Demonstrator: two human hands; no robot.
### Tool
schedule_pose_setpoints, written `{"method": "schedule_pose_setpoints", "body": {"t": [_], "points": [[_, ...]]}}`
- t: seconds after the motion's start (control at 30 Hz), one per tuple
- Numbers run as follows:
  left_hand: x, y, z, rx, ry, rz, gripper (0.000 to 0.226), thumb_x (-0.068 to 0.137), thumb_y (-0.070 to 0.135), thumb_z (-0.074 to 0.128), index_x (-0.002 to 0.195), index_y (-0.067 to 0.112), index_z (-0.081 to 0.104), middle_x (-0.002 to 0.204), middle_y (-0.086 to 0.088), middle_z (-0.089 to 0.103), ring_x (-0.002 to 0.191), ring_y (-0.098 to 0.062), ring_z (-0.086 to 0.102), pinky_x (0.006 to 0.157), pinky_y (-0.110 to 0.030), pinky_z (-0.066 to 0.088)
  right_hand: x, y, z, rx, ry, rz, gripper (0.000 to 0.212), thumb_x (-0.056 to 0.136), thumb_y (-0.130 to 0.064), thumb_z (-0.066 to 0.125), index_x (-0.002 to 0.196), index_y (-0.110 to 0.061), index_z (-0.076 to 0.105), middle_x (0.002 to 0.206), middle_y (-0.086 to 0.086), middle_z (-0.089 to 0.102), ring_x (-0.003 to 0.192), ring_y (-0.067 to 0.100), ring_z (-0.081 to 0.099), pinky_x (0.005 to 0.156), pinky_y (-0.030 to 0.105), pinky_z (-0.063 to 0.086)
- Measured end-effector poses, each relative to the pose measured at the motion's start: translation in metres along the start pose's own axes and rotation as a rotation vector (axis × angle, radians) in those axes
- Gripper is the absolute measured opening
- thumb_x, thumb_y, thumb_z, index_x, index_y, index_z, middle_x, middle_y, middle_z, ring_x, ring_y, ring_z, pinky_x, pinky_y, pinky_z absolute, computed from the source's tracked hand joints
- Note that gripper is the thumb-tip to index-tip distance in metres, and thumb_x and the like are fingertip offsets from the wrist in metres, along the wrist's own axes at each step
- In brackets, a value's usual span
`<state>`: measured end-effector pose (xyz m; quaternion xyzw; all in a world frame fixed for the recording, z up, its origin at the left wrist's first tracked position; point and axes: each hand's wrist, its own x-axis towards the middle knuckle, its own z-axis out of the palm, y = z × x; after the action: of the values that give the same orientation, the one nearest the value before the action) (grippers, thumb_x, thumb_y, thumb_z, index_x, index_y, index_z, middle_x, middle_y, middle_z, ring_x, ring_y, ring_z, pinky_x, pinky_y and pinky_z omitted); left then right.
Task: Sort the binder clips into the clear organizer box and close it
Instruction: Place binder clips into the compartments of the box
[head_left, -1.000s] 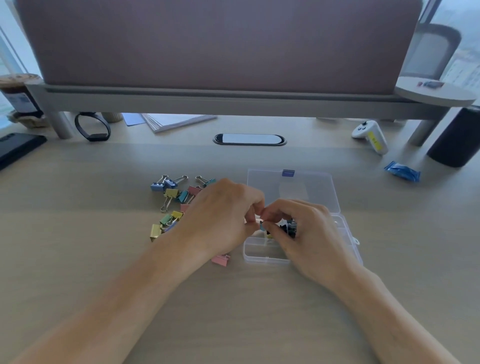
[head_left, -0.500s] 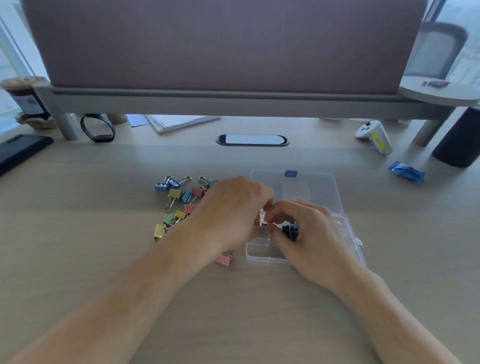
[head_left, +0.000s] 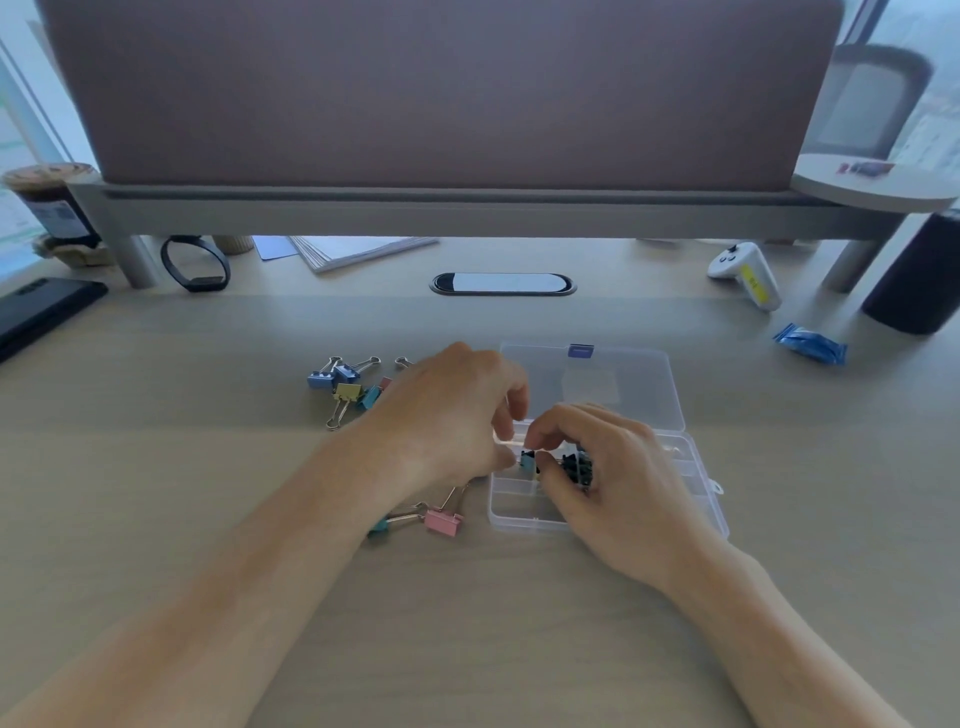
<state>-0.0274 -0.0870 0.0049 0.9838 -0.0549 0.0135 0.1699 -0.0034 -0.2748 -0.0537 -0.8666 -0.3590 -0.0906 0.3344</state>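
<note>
Hardly anything shifts since the earlier frame: both hands stay huddled over the box (head_left: 519, 526), and the blue clip (head_left: 527, 461) between them sits a touch lower, nearer the cells. Our right hand (head_left: 618, 483) pinches that clip with thumb and curled forefinger. Our left hand (head_left: 452, 415) has its fingers curled against the clip's other side, but we cannot tell whether it truly grips.

We judge the clip light, stiff and springy, with slightly slick painted steel. The flat sides of the body look like the place to hold, not the wire loops, which swivel. It hangs right at our fingertips, above a cell of the box.

Black clips (head_left: 577, 465) already lie in the cell under our right fingers. The lid (head_left: 597, 384) lies open just beyond both hands. Loose clips (head_left: 345, 387) wait beyond our left hand, on its outer side. A pink clip (head_left: 442, 521) lies by the left wrist, just beside the box.
</note>
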Motion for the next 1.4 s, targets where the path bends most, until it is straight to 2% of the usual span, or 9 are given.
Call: {"method": "schedule_pose_setpoints", "body": {"t": [0.17, 0.4, 0.5, 0.6, 0.7, 0.8, 1.0, 1.17, 1.4], "points": [[0.008, 0.001, 0.002, -0.003, -0.065, 0.014, 0.019, 0.077, 0.023, 0.085, 0.092, 0.027, 0.072, 0.075, 0.015, 0.073, 0.073, 0.002, 0.068, 0.07, -0.022, 0.055, 0.0, 0.0, 0.001, -0.003, 0.008, -0.027, 0.015, 0.088, -0.016, 0.062, 0.093, -0.029, 0.069, 0.091, -0.02, 0.064, 0.091, 0.003, 0.058, 0.078, 0.015, 0.043], [0.008, -0.009, 0.003, -0.111, -0.075, 0.03, 0.022, 0.077, 0.027, 0.086, 0.094, 0.029, 0.072, 0.078, 0.017, 0.074, 0.072, 0.007, 0.067, 0.063, -0.01, 0.048, 0.0, 0.001, 0.002, -0.009, -0.019, 0.002, 0.015, 0.092, -0.018, 0.063, 0.094, -0.031, 0.07, 0.092, -0.024, 0.062, 0.093, 0.0, 0.057, 0.078, 0.009, 0.041], [0.006, -0.028, -0.011, -0.199, 0.118, -0.02, 0.011, 0.087, 0.027, 0.077, 0.097, 0.032, 0.073, 0.085, 0.019, 0.072, 0.078, 0.006, 0.065, 0.067, -0.007, 0.044, 0.0, 0.0, 0.0, -0.01, -0.031, 0.017, 0.014, 0.094, -0.019, 0.064, 0.096, -0.033, 0.069, 0.094, -0.026, 0.061, 0.095, -0.002, 0.058, 0.078, 0.01, 0.043], [0.006, -0.062, -0.024, -0.205, 0.364, -0.188, 0.014, 0.093, 0.018, 0.069, 0.097, 0.03, 0.073, 0.088, 0.02, 0.067, 0.08, 0.006, 0.061, 0.066, -0.007, 0.037, 0.0, -0.001, 0.0, -0.015, -0.048, 0.031, 0.014, 0.096, -0.022, 0.062, 0.099, -0.035, 0.066, 0.098, -0.027, 0.061, 0.096, -0.006, 0.058, 0.08, 0.007, 0.043], [0.008, -0.083, -0.022, -0.106, 0.266, -0.277, 0.017, 0.092, 0.014, 0.067, 0.095, 0.03, 0.072, 0.087, 0.018, 0.065, 0.08, 0.002, 0.059, 0.063, -0.01, 0.035, 0.0, -0.002, -0.001, -0.014, -0.063, 0.037, 0.015, 0.096, -0.024, 0.062, 0.098, -0.038, 0.064, 0.098, -0.028, 0.059, 0.096, -0.008, 0.057, 0.079, 0.005, 0.041], [0.012, -0.083, -0.01, -0.024, 0.137, -0.227, 0.014, 0.088, 0.016, 0.072, 0.096, 0.028, 0.073, 0.088, 0.014, 0.065, 0.082, -0.002, 0.061, 0.064, -0.013, 0.039, 0.0, -0.002, -0.001, -0.016, -0.068, 0.034, 0.017, 0.096, -0.022, 0.063, 0.096, -0.039, 0.063, 0.097, -0.029, 0.059, 0.096, -0.005, 0.057, 0.079, 0.006, 0.041], [0.015, -0.074, 0.002, 0.127, 0.18, -0.216, 0.009, 0.088, 0.021, 0.072, 0.096, 0.025, 0.073, 0.096, 0.004, 0.07, 0.089, -0.018, 0.064, 0.079, -0.032, 0.054, -0.001, -0.001, 0.0, -0.015, -0.059, 0.031, 0.016, 0.095, -0.022, 0.062, 0.095, -0.038, 0.064, 0.096, -0.026, 0.06, 0.097, -0.002, 0.058, 0.079, 0.008, 0.042], [0.008, -0.068, 0.003, 0.017, 0.109, -0.14, 0.013, 0.085, 0.022, 0.078, 0.096, 0.029, 0.073, 0.092, 0.015, 0.068, 0.085, -0.002, 0.061, 0.069, -0.017, 0.044, 0.0, 0.0, 0.001, -0.012, -0.051, 0.023, 0.016, 0.095, -0.021, 0.062, 0.095, -0.037, 0.065, 0.095, -0.025, 0.06, 0.095, -0.001, 0.057, 0.077, 0.008, 0.042], [0.006, -0.067, 0.003, 0.026, 0.105, -0.138, 0.013, 0.087, 0.037, 0.078, 0.099, 0.033, 0.075, 0.093, 0.017, 0.066, 0.09, -0.005, 0.062, 0.067, -0.019, 0.041, -0.001, -0.001, 0.0, -0.004, -0.063, 0.032, 0.014, 0.095, -0.022, 0.06, 0.097, -0.035, 0.066, 0.098, -0.025, 0.061, 0.096, -0.001, 0.058, 0.08, 0.011, 0.044]]}}
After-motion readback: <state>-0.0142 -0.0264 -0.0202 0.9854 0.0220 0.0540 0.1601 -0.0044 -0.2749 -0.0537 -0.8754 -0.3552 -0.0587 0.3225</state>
